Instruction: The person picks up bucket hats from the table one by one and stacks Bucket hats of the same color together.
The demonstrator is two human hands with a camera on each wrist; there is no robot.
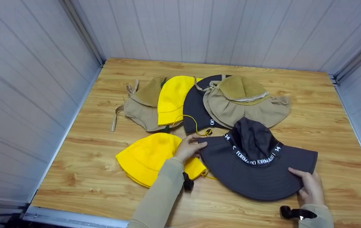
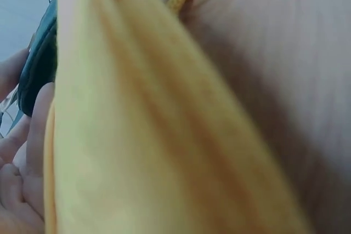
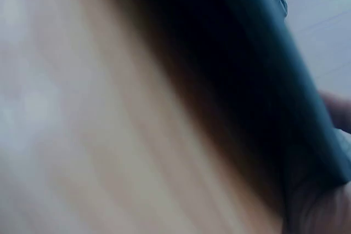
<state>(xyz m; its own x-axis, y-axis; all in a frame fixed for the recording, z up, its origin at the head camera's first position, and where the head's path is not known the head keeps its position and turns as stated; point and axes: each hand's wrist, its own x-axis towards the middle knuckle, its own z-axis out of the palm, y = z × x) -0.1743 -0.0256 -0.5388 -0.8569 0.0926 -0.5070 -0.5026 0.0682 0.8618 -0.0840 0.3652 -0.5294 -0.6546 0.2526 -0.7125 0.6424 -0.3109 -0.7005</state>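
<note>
A dark grey wide-brimmed hat (image 1: 250, 177) with a lettered band is held between both hands at the front right. My left hand (image 1: 188, 148) pinches the left end of its brim, thumb on top. The right hand (image 1: 311, 186) grips the brim's lower right edge, thumb above and fingers beneath. Under the left forearm lies a yellow bucket hat (image 1: 150, 152) with a cord. In the left wrist view its yellow cloth (image 2: 142, 135) hides most of the hand. The dark brim (image 3: 263, 53) crosses the right wrist view, blurred.
Behind, a row of overlapping hats lies on the wooden table (image 1: 82, 164): a beige one (image 1: 142, 110), a yellow one (image 1: 172, 98), a dark grey one (image 1: 196, 107) and another beige one (image 1: 246, 109). Pale panel walls (image 1: 199, 31) enclose the back and sides.
</note>
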